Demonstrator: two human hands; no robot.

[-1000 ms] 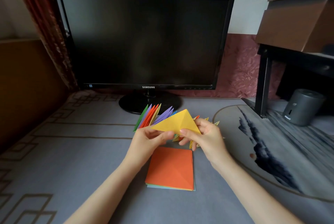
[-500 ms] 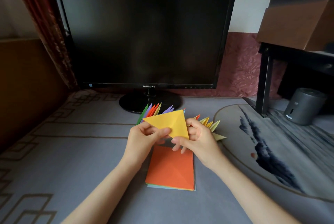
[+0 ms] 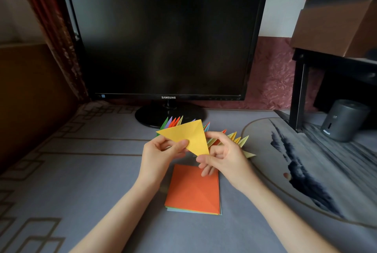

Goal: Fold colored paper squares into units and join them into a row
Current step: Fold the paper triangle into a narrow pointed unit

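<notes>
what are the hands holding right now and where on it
A folded yellow paper triangle: the left hand pinches its lower left edge, the right hand holds its right edge near the bottom tip.

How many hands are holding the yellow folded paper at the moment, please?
2. The left hand pinches the yellow folded paper at its lower left edge; the right hand holds its lower tip and right edge.

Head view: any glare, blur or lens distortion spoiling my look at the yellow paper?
Head view: yellow paper triangle sharp and evenly lit between left hand and right hand, no glare; head view: wide-angle bowing bends the monitor frame at the edges; head view: the wooden panel sits in deep shade.
</notes>
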